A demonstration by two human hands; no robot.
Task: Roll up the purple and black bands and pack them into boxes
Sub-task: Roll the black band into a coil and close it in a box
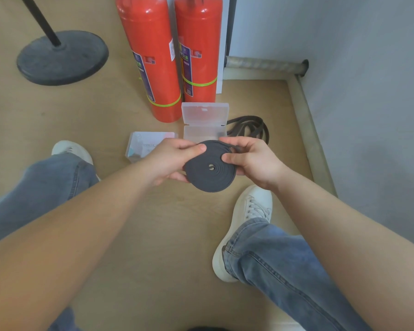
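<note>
Black band coil (210, 167), wound flat w/ a small gap at centre, held in the air above the floor (153, 235) btwn both hands, just in front of an open clear box (204, 123). Left hand (170, 158) grips the coil's left edge, thumb on top & fingers curled beneath; right hand (251, 161) pinches the right edge, thumb on the face, fingers closed over the rim where the unwound tail (249, 130) leaves and lies in loose loops on the floor beside the box. Step in hand looks to be winding the last length: best done keeping the left thumb pressing the layers flat so they don't spring, right hand feeding the tail w/ even tension & no twist, edges flush so the coil fits the box. A second box (148, 145), lid shut, sits left of the open one; two red fire extinguishers (151, 58) stand behind, a round stand base (62, 57) farther left.
</note>
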